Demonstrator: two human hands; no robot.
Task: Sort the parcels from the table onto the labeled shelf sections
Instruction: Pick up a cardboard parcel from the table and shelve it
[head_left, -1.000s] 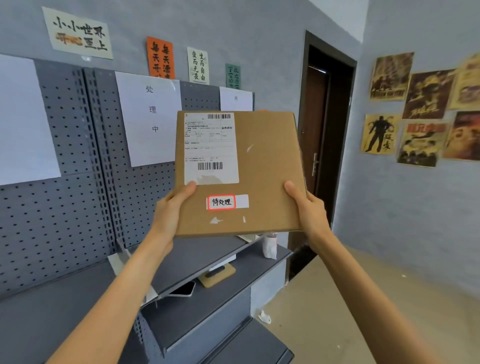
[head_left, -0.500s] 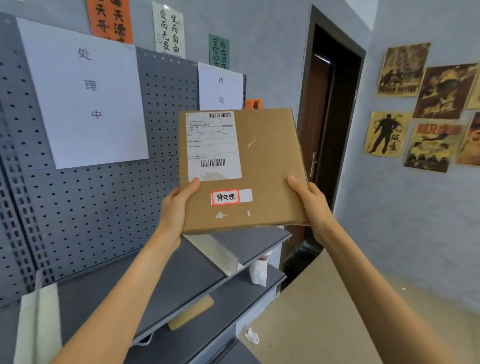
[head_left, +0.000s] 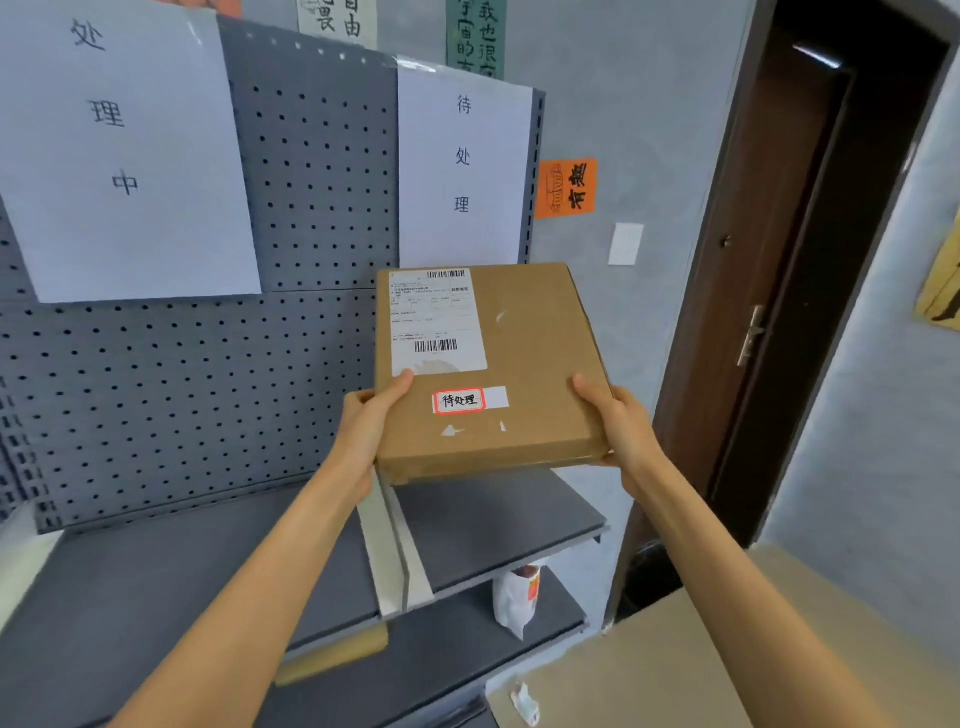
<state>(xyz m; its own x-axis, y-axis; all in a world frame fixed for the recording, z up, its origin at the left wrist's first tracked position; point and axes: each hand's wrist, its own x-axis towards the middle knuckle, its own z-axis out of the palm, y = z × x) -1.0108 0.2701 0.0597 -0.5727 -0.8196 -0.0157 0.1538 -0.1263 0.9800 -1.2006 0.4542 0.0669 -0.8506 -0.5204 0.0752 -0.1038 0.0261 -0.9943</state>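
I hold a flat brown cardboard parcel (head_left: 524, 358) in both hands, tilted up toward me. It bears a white shipping label and a small red-bordered tag reading 待处理. My left hand (head_left: 371, 421) grips its lower left edge, my right hand (head_left: 615, 423) its lower right edge. The parcel hovers above the right-hand section of the grey shelf (head_left: 493, 514), just under the white paper sign (head_left: 465, 161) with the same three characters. A white divider (head_left: 395, 551) separates this section from the one on its left.
A second paper sign (head_left: 114, 150) marks the left section on the grey pegboard (head_left: 156, 389). The lower shelf holds a white bag (head_left: 517, 597) and a brown flat item (head_left: 332, 657). A dark door (head_left: 779, 291) stands to the right.
The view has closed in on the shelf's right end. The parcel has come lower and nearer the right-hand section, below its sign. Both hands keep the same grip.
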